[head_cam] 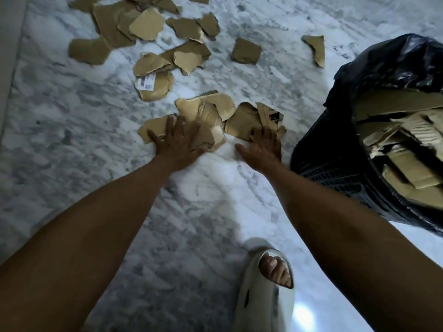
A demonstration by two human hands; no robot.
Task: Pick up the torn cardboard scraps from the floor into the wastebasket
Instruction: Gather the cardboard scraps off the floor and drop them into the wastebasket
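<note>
Your left hand [176,137] lies flat, fingers spread, on the near scraps [206,116]; your right hand [262,144] rests open at their 3 o'clock edge. Neither grips yet. Sweep both inward, pinch the stack firmly, then lift toward the wastebasket [335,161] at 3 o'clock.

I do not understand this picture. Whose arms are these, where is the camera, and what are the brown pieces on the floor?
There is no machine here. A person wears one camera on the head, looking down at their own arms. The left hand and right hand lie with spread fingers on torn cardboard scraps on a marble floor. Nothing is lifted yet. More scraps lie farther away. On the right stands a wastebasket with a black bag, already holding cardboard. A foot in a white slipper shows below.
</note>
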